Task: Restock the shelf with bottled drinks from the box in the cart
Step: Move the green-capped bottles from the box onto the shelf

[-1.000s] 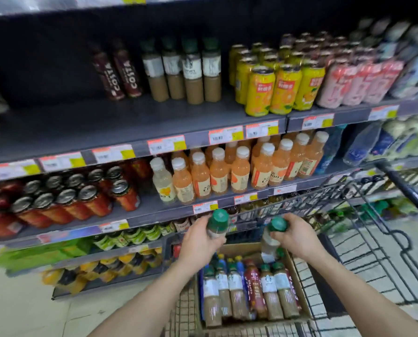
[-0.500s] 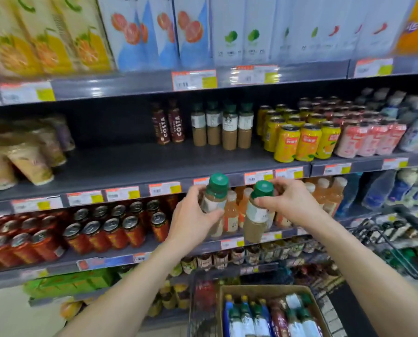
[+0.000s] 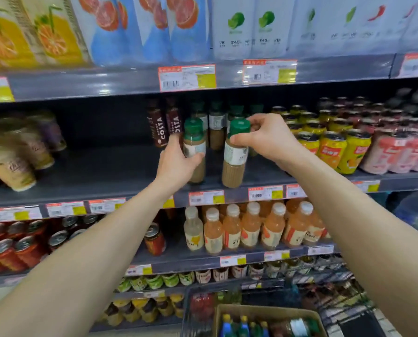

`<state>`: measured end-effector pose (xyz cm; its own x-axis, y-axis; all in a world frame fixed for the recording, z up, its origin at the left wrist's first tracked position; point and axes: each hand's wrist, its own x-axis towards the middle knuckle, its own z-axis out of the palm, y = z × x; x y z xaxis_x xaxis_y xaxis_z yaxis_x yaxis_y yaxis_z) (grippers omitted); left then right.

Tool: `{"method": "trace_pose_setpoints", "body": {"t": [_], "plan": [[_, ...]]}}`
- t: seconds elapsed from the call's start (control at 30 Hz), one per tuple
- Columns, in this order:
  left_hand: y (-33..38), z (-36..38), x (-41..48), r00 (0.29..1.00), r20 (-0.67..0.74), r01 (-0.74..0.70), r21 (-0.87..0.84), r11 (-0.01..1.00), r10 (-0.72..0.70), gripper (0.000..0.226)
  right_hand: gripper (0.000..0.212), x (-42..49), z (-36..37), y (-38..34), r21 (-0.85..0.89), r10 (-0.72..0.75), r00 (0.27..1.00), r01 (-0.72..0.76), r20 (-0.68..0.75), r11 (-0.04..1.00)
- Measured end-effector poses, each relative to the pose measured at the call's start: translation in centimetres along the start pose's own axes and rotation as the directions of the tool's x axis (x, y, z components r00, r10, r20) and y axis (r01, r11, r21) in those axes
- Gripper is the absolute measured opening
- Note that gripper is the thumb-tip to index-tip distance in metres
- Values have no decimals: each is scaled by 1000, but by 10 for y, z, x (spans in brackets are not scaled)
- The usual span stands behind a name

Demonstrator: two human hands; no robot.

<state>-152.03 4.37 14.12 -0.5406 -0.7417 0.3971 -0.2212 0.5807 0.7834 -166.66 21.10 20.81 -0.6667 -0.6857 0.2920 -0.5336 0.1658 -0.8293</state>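
I hold two green-capped bottles of beige drink at the dark shelf (image 3: pixel 110 176), both upright near its front edge. My left hand (image 3: pixel 176 164) grips the body of the left bottle (image 3: pixel 195 147). My right hand (image 3: pixel 268 137) pinches the cap and neck of the right bottle (image 3: pixel 236 154). Behind them stand several matching green-capped bottles (image 3: pixel 216 125) and two dark Costa bottles (image 3: pixel 161 125). Low in the frame, the cardboard box (image 3: pixel 266 312) in the cart (image 3: pixel 193 312) holds more bottles.
Yellow and pink cans (image 3: pixel 336 152) crowd the same shelf to the right, cups (image 3: pixel 10 166) to the left. Cartons fill the shelf above. Orange juice bottles (image 3: pixel 251 227) and red cans (image 3: pixel 10 249) sit on the shelf below.
Both hands have lifted the two bottles from over the box up to the dark shelf, and the view has tilted upward with them.
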Motion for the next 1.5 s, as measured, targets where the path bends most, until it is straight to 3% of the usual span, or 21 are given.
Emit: {"method": "trace_pose_setpoints", "body": {"t": [0.07, 0.13, 0.23, 0.3, 0.5, 0.57, 0.7, 0.77, 0.93, 1.5], "plan": [[-8, 11, 12, 999, -9, 34, -1, 999, -34, 55, 31, 17, 4, 5, 3, -15, 1000, 15, -10, 1000], [-15, 20, 20, 997, -17, 72, -7, 997, -72, 57, 33, 31, 9, 13, 2, -7, 1000, 7, -20, 1000], [-19, 26, 26, 995, -48, 85, -21, 996, -86, 57, 63, 47, 18, 26, -3, 59, 998, -59, 12, 998], [-21, 28, 24, 995, -57, 80, -18, 997, -81, 58, 70, 54, 22, 33, 3, 78, 997, -78, 18, 997], [-43, 37, 0, 992, 47, 116, 89, 989, -121, 63, 43, 52, 29, 50, 71, 28, 999, -30, 30, 997], [-46, 38, -1, 990, 45, 128, 128, 984, -134, 59, 41, 38, 36, 68, 16, 24, 999, -25, 47, 1000], [-48, 41, 3, 989, 30, 139, 162, 977, -146, 51, 72, 11, 61, 108, -322, 136, 990, -119, 30, 939], [-49, 42, 7, 988, 33, 144, 178, 973, -152, 50, 76, 7, 71, 112, -386, 160, 987, -144, 10, 911], [-51, 50, 35, 982, 55, 163, 229, 960, -180, 53, 65, 15, 85, 104, -409, 177, 981, -192, -75, 892], [-55, 80, 71, 970, -26, 242, 181, 953, -242, 59, 65, 17, 88, 111, -385, 201, 976, -219, -87, 897]]}}
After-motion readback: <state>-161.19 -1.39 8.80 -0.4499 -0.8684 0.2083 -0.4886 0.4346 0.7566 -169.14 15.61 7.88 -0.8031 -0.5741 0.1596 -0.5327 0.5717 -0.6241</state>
